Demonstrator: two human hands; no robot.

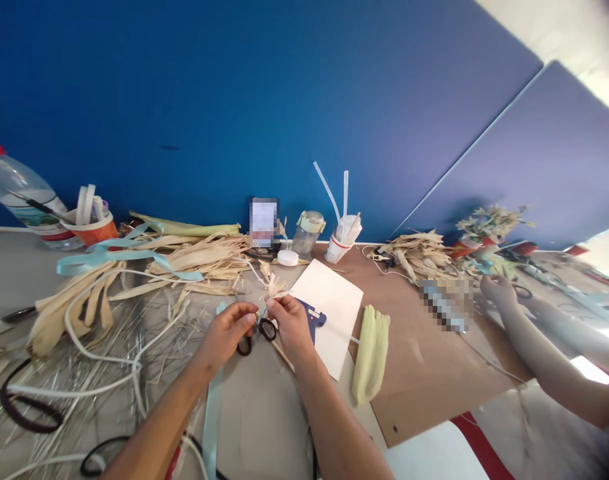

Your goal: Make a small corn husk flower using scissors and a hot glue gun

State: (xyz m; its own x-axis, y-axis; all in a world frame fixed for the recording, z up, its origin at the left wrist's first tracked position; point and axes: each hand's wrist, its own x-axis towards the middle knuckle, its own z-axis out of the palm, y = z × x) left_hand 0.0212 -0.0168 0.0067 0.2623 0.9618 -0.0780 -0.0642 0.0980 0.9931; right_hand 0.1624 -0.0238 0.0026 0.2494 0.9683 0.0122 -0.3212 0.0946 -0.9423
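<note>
My right hand is closed in a pinch at the stem of a small pale flower of dried corn husk, whose frayed petals point up and away. My left hand is close beside it, thumb and fingertips pressed together; whatever is between them is too fine to make out. Below the hands lie scissors with black handle loops, their blades mostly hidden. A blue tool, partly covered by my right hand, rests on a white sheet. Right of the sheet is a bundle of green-yellow husk.
Dried husks, thin wires and a white cord spread over the left side. A phone, a jar and a cup of glue sticks stand at the blue partition. Another person's arms are at the right.
</note>
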